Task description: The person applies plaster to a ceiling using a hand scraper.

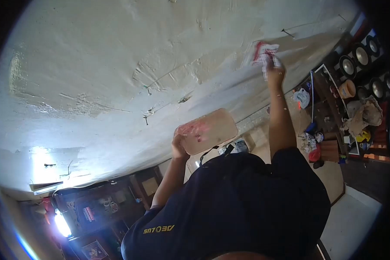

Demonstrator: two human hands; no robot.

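Observation:
My left hand point(178, 146) grips the short end of a shallow, translucent plastic container point(216, 130), fingers wrapped round its rim. Reddish smears and a few dark red spots show through it. My right arm reaches up to a pale wall point(117, 34), where my right hand point(274, 71) is closed on a crumpled red-and-white printed plastic wrapper point(262, 52). The wrapper overlaps the wall surface and is slightly blurred. Around it the wall has brownish-grey patches and peeling, wrinkled paint.
Nails point(288, 33) stick out of the wall in several places. Round speakers point(360, 55), an orange bucket point(347, 89) and bags stand at the right. A dark shelf unit point(99, 212) and a bright lamp point(62, 223) are at the lower left.

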